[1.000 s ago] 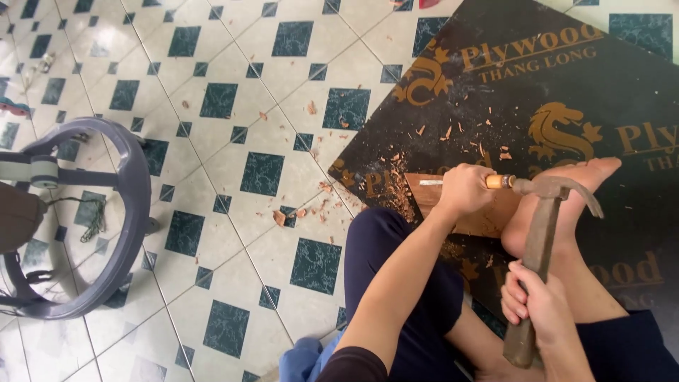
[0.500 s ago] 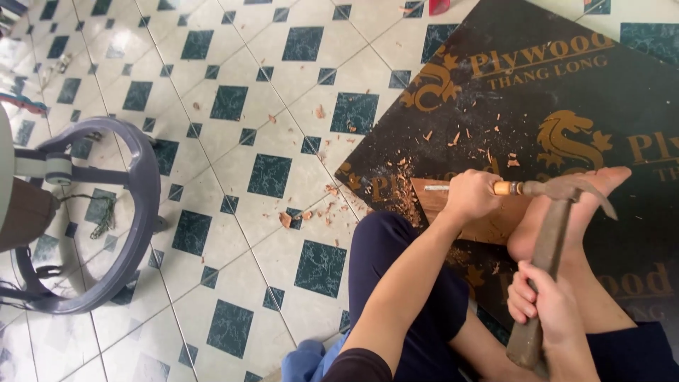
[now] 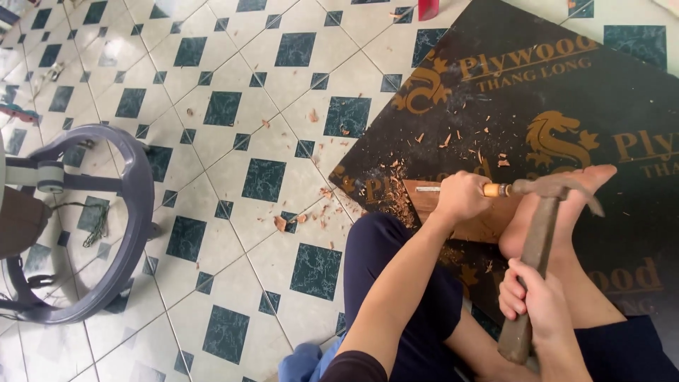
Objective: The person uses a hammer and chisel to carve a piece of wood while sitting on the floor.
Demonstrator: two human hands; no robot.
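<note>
I sit on the floor with a brown wooden block (image 3: pixel 475 225) lying on a black plywood sheet (image 3: pixel 566 106), my bare foot (image 3: pixel 559 209) pressing on the block. My left hand (image 3: pixel 463 197) grips a chisel (image 3: pixel 453 188) whose metal blade points left along the block's top. My right hand (image 3: pixel 534 301) holds the wooden handle of a claw hammer (image 3: pixel 544 212); its head rests against the yellow end of the chisel handle. Wood chips lie around the block.
A grey plastic ring-shaped stand (image 3: pixel 106 219) sits at the left on the white and dark-green tiled floor (image 3: pixel 233 141). Loose chips are scattered on the tiles (image 3: pixel 283 223). A red object (image 3: pixel 428 8) shows at the top edge.
The hammer head stays at the chisel's end. The view has shifted slightly; hands and block keep their places.
</note>
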